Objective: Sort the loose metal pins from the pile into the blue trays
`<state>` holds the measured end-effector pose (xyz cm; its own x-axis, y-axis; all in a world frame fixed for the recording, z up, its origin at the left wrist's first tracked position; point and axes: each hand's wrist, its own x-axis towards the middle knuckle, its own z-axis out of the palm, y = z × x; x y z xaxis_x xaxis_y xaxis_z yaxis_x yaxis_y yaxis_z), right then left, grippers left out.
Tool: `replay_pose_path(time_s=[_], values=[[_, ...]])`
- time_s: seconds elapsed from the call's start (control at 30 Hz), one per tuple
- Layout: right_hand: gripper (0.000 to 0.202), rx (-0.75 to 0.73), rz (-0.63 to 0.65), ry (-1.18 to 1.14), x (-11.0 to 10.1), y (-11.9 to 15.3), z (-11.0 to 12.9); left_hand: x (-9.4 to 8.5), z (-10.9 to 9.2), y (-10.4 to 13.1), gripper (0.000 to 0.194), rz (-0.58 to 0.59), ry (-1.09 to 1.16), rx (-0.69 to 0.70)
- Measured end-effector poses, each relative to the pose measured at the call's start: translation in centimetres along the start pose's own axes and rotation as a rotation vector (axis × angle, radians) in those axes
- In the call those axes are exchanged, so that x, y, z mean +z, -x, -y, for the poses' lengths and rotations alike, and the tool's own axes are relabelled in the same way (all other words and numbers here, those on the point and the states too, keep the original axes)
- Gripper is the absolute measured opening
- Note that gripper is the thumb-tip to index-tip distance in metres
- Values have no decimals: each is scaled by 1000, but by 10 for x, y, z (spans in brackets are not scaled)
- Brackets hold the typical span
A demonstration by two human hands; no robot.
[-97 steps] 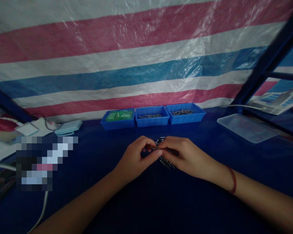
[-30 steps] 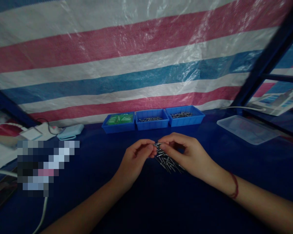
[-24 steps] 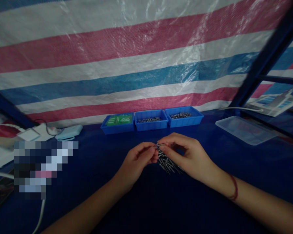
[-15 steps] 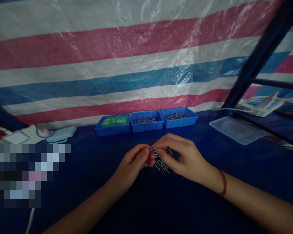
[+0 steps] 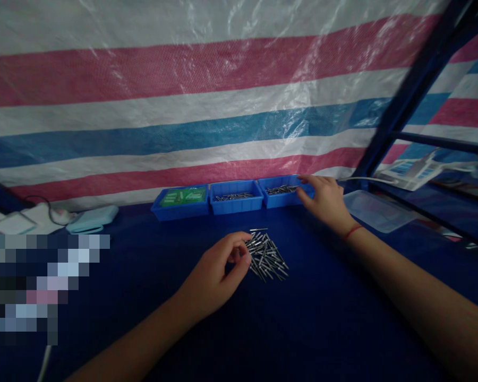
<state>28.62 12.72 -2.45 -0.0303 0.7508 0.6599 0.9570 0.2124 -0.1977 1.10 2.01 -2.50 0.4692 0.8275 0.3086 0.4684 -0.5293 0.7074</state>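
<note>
A loose pile of thin metal pins, which look like blind rivets, lies on the dark blue table. Beside its left edge is my left hand, fingers curled and the thumb apart from the index finger, with nothing visible between them. My right hand reaches over the right end of the right blue bin. Its thumb and fingers are apart and no held thing shows. Similar metal pins lie inside that bin. One single pin rests just behind the pile.
To the left stand a middle blue bin with metal pieces and a left blue bin holding a green bag or card. A clear plastic lid lies at right. A light blue case is at left; a striped sheet hangs behind.
My hands have separated. The right hand moved away from the pile, back and right to the right bin. My left hand stayed by the pile, which is now more visible.
</note>
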Motion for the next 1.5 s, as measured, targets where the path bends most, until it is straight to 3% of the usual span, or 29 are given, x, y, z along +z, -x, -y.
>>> replay_pose_path(time_s=[0.17,0.4,0.53,0.7,0.93,1.17,1.5], values=[[30,-85,62,-130,-13,8,27,-9,9,-6,24,72,-257,132],[25,-310,144,-240,-37,19,61,-10,11,-7,18,197,-355,179],[24,-352,177,-252,-43,25,72,-5,9,-7,28,227,-388,162],[25,-370,230,-263,-43,32,80,5,9,-6,36,152,-435,107],[25,-389,273,-299,-43,36,83,2,6,-5,8,190,-501,108],[23,-415,332,-309,-45,40,90,-7,7,-3,21,193,-515,49],[19,-385,366,-294,-47,45,97,-9,10,-3,26,192,-657,-94]])
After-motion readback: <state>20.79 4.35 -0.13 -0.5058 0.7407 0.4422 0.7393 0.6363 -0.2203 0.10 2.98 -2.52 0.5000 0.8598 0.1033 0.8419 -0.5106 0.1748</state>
